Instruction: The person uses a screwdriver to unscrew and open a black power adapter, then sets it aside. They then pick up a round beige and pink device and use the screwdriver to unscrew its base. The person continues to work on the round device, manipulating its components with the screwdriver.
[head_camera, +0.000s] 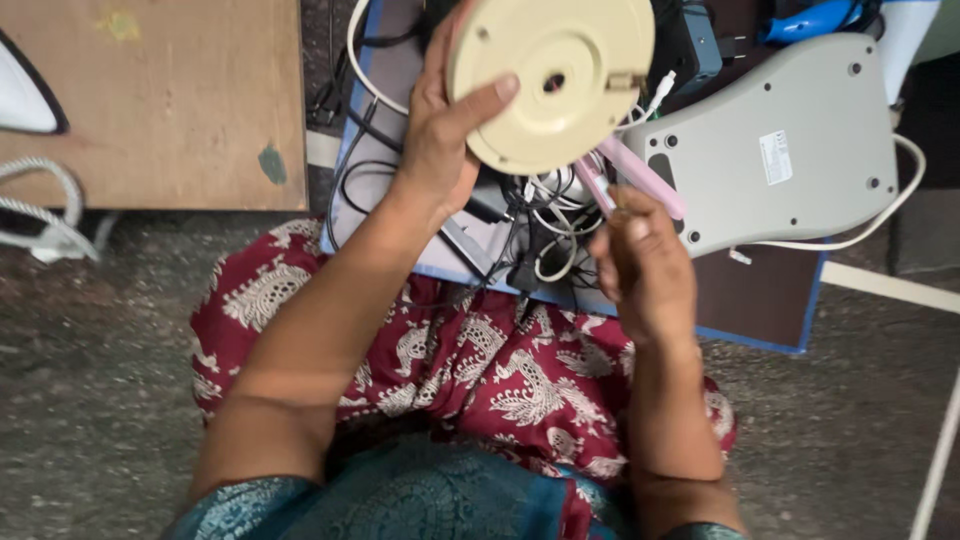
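The left hand (440, 140) grips the cream round base (550, 80) underside-up while the right hand (645, 265) pinches a pink screwdriver (640, 178), seemingly mid-unscrewing; next needs the tip seated in a screw.

The floor (100, 400) at the left and the floor at the right of the lap lay open, with room for a hand to pass. Straight ahead it was crowded. A tangle of wires (545, 225) filled the gap between the two hands. The big grey scale (780, 140) blocked the right side. A wooden board (170, 100) took up the far left. The round cream base (550, 80) covered the space above the wires.
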